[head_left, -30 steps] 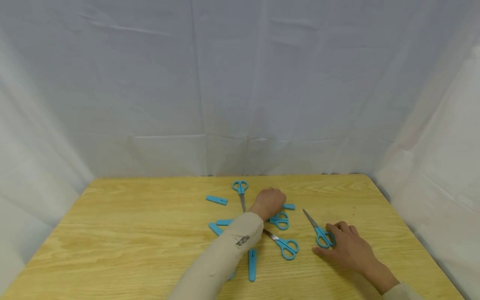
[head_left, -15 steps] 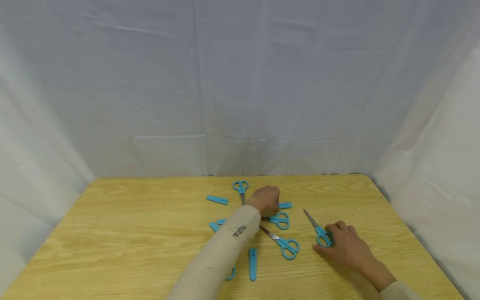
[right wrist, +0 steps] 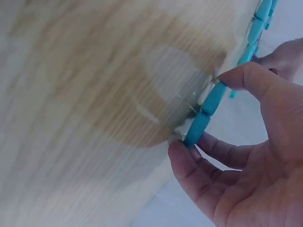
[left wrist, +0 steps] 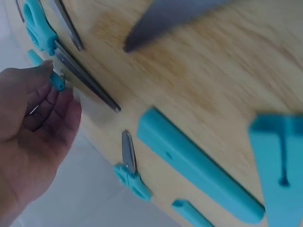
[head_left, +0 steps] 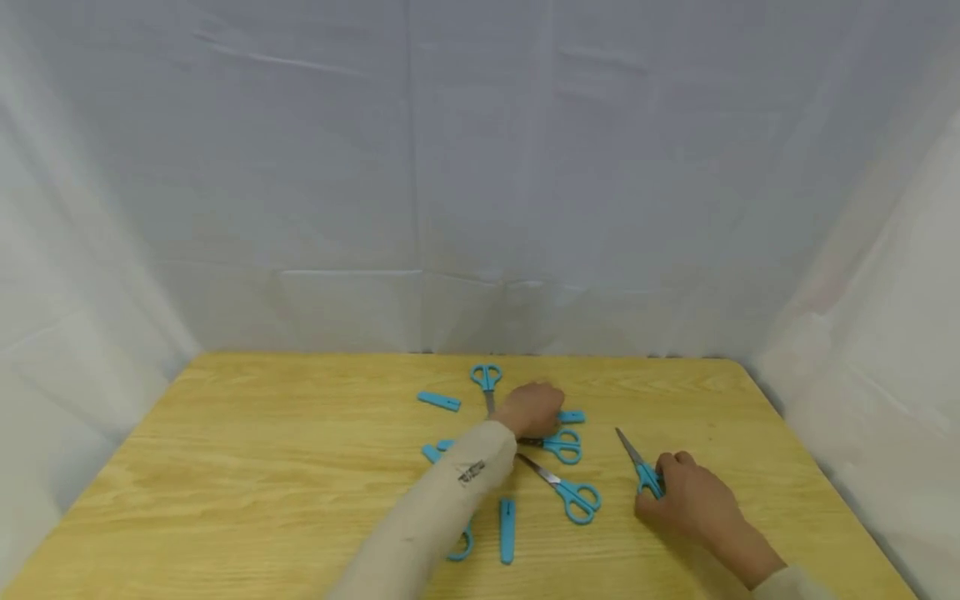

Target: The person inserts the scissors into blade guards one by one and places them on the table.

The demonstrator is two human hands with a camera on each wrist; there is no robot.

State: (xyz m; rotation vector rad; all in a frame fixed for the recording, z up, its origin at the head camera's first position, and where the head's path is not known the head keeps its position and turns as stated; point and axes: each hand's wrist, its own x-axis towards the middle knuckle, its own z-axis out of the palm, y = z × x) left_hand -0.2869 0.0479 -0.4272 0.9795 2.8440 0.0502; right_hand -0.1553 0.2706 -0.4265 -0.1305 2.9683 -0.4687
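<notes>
My left hand [head_left: 531, 407] reaches across the table and pinches a blue blade cover [left wrist: 57, 81] between thumb and fingers. One end of that cover sticks out past the hand in the head view. On the right, my right hand [head_left: 697, 504] grips the blue handles of a pair of scissors [head_left: 628, 447], whose blades point away to the upper left. The right wrist view shows thumb and fingers [right wrist: 187, 165] on opposite sides of the handles. Scissors with blue handles [head_left: 562, 447] lie just below my left hand, and another pair [head_left: 576, 500] lies nearer.
More scissors [head_left: 487, 379] lie at the back and another pair [head_left: 461, 546] is partly under my left sleeve. Loose blue covers lie about, one at the back left [head_left: 438, 402] and one in front [head_left: 507, 532]. White sheeting stands behind the wooden table [head_left: 262, 467].
My left hand has shifted a little left with the blade cover. My right fingers have drawn in round the scissors' handles, covering more of them. The head view has shifted slightly.
</notes>
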